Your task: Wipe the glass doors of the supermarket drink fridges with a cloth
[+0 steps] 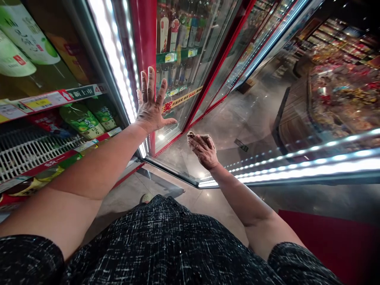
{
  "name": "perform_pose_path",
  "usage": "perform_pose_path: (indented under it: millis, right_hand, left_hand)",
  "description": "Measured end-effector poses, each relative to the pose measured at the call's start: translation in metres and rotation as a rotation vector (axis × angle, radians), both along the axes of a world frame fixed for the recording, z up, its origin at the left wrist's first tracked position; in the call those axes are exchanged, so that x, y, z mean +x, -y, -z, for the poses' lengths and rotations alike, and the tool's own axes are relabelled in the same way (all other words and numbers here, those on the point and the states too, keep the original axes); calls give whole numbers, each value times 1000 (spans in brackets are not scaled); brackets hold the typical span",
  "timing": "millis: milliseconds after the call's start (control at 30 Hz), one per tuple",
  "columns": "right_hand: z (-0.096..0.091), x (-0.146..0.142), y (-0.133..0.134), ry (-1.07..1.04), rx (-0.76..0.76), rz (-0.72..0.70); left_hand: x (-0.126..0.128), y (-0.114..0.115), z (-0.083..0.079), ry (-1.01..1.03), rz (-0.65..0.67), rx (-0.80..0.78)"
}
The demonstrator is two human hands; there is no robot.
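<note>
My left hand (151, 103) is raised with its fingers spread flat against the red frame of a closed cooler door (145, 43). My right hand (202, 149) rests on the inside of the open glass door (267, 111), fingers curled round a small brownish cloth (208, 139). The open cooler (53, 130) stands to my left with green drink bottles (83, 118) on its wire shelves.
Shelf price strips (50, 99) run along the open cooler. More red-framed glass coolers (237, 47) with bottles line the aisle ahead. Shop shelves (341, 79) show through the door glass. A red mat (332, 241) lies on the floor at right.
</note>
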State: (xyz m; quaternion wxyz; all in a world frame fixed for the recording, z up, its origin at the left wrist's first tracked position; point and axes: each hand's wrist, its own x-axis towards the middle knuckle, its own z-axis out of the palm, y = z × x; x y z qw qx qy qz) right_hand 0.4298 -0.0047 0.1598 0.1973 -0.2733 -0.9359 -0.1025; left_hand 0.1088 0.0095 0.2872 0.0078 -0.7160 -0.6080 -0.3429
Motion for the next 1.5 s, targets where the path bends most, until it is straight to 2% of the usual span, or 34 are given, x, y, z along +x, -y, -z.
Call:
perform_pose_path:
  millis: [200,267,400,467,533,600,667,733,800,867,967,1033,1167,1267,1333,1400,1500]
  right_hand:
    - [46,29,14,183,-77,-156]
    - [45,36,15,190,-91,-163]
    - [14,52,10,123,-47,-83]
    - [4,63,11,72,1,-30]
    - [9,76,16,70,-8,-48]
    - [24,89,23,116,-78,-127]
    - [40,101,28,164,-144,-186]
    - [45,110,30,183,-174,-195]
    - [37,117,29,166,-170,-166]
    - [20,125,26,124,-128,-112]
    - [1,139,27,89,-65,-33]
    - [1,149,32,121,-94,-32]
    - [15,165,41,241,-172,-105]
    - [9,176,43,260,-209,-122]
    - [-5,184,43,213,-226,-64]
    - [-17,193,46,139,-201,63]
    - [-14,204,55,68,-118,209]
  left_hand:
    - [14,5,-4,76,-49,-66]
    - [18,4,-5,87,-80,-93]
    - [23,0,-5,99,-110,-92]
    - [25,-1,-4,112,-107,-90]
    - [27,-2,-4,118,-102,-100]
    - [29,-5,-3,105,-114,-127]
    - [31,-9,1,78,-174,-157]
    - [31,-15,5,64,-235,-173]
    - [30,-19,10,81,-221,-190]
    - [27,-22,14,90,-202,-208]
    - [24,-25,18,28,-247,-190]
    - [23,-27,20,-21,-281,-168]
    - [22,-29,23,-68,-316,-164]
    - [21,-32,24,-58,-332,-172]
    - [19,-33,25,-33,-323,-189]
    - [18,-33,26,-30,-320,-199]
    - [14,-34,29,-76,-321,-172]
